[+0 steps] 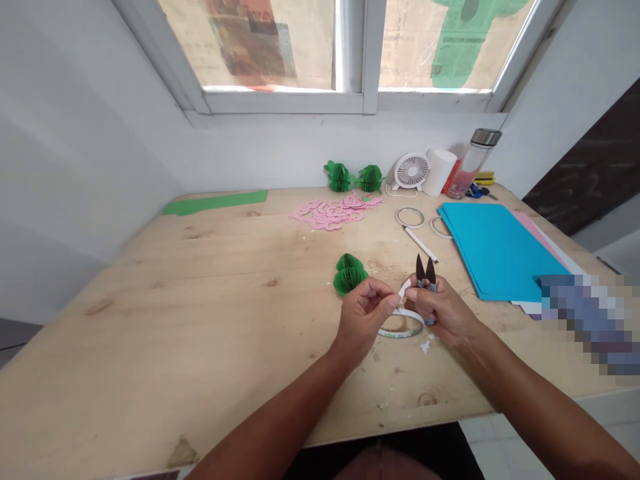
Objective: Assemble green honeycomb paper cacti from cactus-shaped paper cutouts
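A short white tape strip point(405, 289) is stretched between my two hands. My left hand point(359, 320) is closed in a pinch on its lower end. My right hand point(447, 312) is wrapped around small scissors point(425, 272), whose dark blades point away from me and stand slightly apart. The fingertips of that same hand also touch the strip's upper end. Just below the fingers is a roll of white tape point(400, 335); whether the strip is still joined to it I cannot tell. A green pleated paper piece point(350, 275) lies beyond my left hand, partly hidden by it.
Blue sheets point(503, 250) lie at the right. Farther back are pink paper cutouts point(330, 215), a white pen point(421, 245), a tape ring point(409, 217) and green paper shapes point(339, 177). A small fan point(412, 171) and a glass bottle point(473, 163) stand by the wall.
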Demonstrator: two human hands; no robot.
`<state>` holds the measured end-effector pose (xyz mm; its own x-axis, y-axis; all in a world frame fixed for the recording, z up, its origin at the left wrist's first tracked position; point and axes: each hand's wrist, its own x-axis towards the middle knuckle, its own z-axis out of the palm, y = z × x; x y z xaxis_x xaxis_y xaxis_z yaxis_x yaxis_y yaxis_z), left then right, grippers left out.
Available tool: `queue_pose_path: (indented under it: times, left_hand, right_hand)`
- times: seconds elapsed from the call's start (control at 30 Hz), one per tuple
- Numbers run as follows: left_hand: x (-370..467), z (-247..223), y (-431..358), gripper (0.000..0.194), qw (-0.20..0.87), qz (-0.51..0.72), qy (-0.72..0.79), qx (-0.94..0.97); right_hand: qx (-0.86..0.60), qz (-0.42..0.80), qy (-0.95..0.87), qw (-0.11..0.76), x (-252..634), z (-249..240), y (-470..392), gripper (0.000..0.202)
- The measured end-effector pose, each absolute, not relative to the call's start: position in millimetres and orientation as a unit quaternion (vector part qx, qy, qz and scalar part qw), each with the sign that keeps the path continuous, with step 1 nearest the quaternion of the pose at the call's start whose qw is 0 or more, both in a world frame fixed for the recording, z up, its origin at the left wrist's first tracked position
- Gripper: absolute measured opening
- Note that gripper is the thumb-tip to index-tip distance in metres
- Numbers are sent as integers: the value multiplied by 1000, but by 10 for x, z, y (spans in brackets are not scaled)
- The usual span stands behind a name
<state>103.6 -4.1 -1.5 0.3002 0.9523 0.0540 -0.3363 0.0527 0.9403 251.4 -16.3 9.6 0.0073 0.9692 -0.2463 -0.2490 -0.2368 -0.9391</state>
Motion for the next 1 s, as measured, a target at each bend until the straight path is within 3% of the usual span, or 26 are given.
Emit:
queue_pose_path:
  times: [0.27,0.53,1.0]
  left_hand:
    - [940,30,45,19,620,524,324,486]
    - [821,176,128,18,629,423,337,559]
    - [759,186,154,17,674,355,339,552]
  right_hand:
    - [-531,580,-390,480,2539,138,-137,24]
    - [-551,564,-486,376,2517,96,-173,23]
    - [-522,579,-527,339,2467,148,-177,18]
